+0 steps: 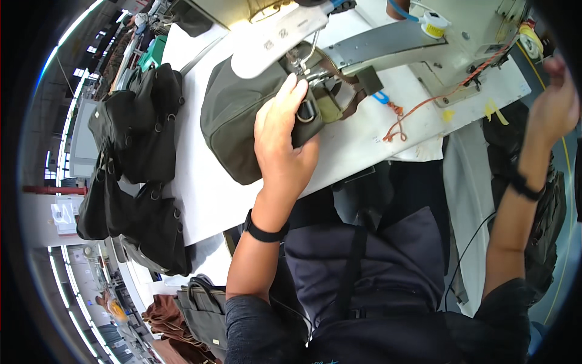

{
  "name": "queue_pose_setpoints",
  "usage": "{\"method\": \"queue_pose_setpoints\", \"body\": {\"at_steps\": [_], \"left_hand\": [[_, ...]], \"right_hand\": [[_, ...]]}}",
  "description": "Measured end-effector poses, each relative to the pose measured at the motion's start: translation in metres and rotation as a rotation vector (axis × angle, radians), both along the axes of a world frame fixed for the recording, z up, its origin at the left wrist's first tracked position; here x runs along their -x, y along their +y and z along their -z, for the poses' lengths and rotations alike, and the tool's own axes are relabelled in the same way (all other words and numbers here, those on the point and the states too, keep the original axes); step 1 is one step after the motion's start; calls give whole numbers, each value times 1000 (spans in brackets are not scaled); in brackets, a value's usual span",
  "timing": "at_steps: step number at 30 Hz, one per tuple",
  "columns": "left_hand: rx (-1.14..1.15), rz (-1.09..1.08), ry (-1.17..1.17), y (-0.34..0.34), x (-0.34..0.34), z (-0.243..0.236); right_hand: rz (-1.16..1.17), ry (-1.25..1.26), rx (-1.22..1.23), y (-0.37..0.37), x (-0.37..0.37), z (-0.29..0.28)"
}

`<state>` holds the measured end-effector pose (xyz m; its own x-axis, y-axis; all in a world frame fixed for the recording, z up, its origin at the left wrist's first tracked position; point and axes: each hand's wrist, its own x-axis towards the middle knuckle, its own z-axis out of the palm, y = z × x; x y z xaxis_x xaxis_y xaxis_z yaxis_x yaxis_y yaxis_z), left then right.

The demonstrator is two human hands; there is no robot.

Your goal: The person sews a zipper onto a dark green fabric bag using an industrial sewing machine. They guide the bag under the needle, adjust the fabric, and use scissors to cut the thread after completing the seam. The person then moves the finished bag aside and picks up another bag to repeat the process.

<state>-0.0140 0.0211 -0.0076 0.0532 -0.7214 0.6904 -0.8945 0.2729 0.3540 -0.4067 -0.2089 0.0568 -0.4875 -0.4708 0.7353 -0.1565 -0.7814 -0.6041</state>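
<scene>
A dark olive fabric bag lies under the head of a sewing machine, its body on the white tabletop. My left hand grips the bag's edge, with the fingers stretched up close to the needle and presser foot. Beside those fingers are a metal ring and a strap end. A brown zipper strip curls away from the bag by the foot. My right hand is raised at the far right, off the bag. Its fingers look bent, but blur and the dark picture rim hide what they do.
Several dark bags hang along the table's left edge. An orange cord with a blue clip lies right of the bag. Brown fabric and another olive bag sit at lower left. More dark bags are at right.
</scene>
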Motion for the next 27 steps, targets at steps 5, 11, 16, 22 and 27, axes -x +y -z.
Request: {"method": "queue_pose_setpoints", "body": {"at_steps": [5,11,16,22,27], "left_hand": [[-23,45,-13,3,-16,-4],[-87,48,63,3,-11,-15],[-58,42,97,1,-12,-11],[-78,45,90,5,-11,-7],[-69,27,-30,16,-6,-3]], "right_hand": [[-485,585,105,107,-200,44],[-611,363,-49,83,-271,42],[-130,555,120,92,-273,61],[-184,529,35,117,-250,53],[-684,210,-343,164,-199,90]]}}
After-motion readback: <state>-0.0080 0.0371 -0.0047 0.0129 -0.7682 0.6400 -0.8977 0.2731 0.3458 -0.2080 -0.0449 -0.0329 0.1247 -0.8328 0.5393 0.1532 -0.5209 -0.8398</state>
